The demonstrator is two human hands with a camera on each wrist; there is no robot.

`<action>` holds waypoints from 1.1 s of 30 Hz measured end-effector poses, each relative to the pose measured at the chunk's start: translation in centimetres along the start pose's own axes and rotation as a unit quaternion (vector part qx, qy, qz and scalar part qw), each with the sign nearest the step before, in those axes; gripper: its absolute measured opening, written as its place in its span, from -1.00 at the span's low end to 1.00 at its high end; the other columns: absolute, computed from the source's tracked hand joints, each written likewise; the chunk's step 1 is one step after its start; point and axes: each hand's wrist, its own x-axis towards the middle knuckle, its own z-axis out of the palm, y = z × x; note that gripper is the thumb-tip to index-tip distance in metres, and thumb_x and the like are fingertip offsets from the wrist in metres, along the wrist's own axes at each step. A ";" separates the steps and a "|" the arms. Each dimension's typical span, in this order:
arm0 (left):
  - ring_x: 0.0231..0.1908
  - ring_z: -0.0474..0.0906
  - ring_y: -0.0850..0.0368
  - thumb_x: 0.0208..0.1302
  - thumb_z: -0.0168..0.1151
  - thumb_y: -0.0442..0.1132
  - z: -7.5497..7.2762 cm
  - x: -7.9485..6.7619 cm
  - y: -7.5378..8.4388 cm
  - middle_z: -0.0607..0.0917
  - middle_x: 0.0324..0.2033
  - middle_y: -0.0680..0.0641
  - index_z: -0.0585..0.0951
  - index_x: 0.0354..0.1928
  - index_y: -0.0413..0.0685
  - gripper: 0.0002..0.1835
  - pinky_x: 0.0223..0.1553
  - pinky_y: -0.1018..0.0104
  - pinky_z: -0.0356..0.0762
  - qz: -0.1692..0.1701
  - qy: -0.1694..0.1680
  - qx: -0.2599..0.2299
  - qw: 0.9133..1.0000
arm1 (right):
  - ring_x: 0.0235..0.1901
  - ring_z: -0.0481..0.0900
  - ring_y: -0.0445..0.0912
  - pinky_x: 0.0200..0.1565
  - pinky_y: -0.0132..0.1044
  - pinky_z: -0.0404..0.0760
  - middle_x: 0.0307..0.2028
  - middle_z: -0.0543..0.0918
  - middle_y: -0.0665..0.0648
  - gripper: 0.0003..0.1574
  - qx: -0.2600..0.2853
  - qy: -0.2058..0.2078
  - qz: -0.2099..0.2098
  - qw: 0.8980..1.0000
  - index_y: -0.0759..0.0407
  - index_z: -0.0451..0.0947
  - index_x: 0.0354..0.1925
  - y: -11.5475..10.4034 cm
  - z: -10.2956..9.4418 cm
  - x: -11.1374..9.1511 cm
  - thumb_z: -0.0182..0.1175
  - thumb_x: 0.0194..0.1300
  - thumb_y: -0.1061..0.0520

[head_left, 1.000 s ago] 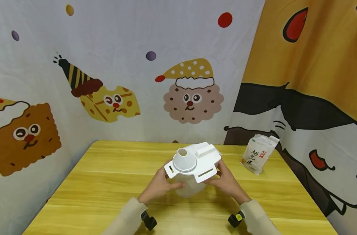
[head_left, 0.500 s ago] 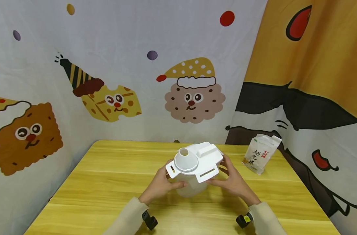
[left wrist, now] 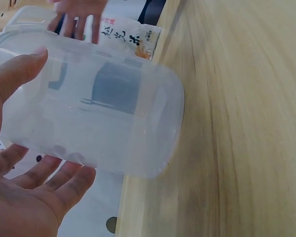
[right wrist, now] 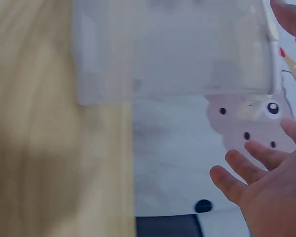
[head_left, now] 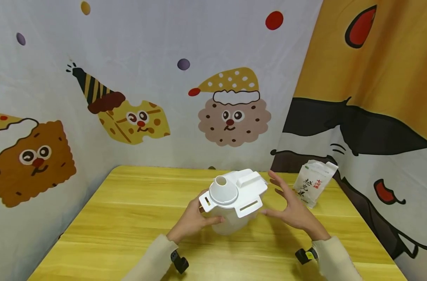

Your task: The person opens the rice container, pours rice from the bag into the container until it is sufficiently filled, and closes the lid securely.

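Gripping the translucent container [head_left: 227,225] from the left, our left hand [head_left: 191,219] is holding it upright at the middle of the table [head_left: 129,226]; our right hand [head_left: 296,212], fingers wide, is hovering apart, just right. Far right, a white bag [head_left: 315,181] is standing.

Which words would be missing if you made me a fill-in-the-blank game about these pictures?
The lid on the see-through container is ___.
In the head view, the lid's round spout is on its ___ side.
The hand nearer the bag is the person's ___ one.
Missing words: white; left; right.
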 end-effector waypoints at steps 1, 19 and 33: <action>0.28 0.53 0.13 0.04 0.64 -0.23 0.0 0.0 0.0 0.58 0.28 0.18 0.40 0.41 0.34 -0.11 0.32 0.15 0.51 0.000 0.000 -0.001 1.000 | 0.48 0.22 0.26 0.45 0.09 0.40 0.60 0.11 0.11 0.39 -0.011 -0.001 -0.003 1.000 -0.15 -0.08 0.64 -0.3 -0.4 0.1 0.58 0.11 0.07; 0.30 0.49 0.14 0.03 0.65 -0.19 0.0 -0.1 0.0 0.56 0.29 0.21 0.38 0.41 0.37 -0.09 0.36 0.10 0.49 -0.006 0.004 0.004 1.000 | 0.39 0.44 0.10 0.33 0.21 0.52 0.44 0.44 0.09 -0.06 -0.141 -0.066 -0.083 0.984 -0.04 0.31 0.50 -4.6 -4.3 4.5 0.47 0.27 -0.09; 0.32 0.48 0.15 0.03 0.65 -0.17 0.1 -0.2 0.0 0.55 0.31 0.20 0.38 0.42 0.35 -0.09 0.41 0.06 0.46 -0.014 0.001 0.000 1.000 | 0.31 0.54 0.00 0.31 0.08 0.58 0.29 0.61 0.01 -0.38 -0.152 -0.158 -0.146 0.965 -0.05 0.55 0.32 -6.5 -4.1 8.6 0.41 0.34 0.03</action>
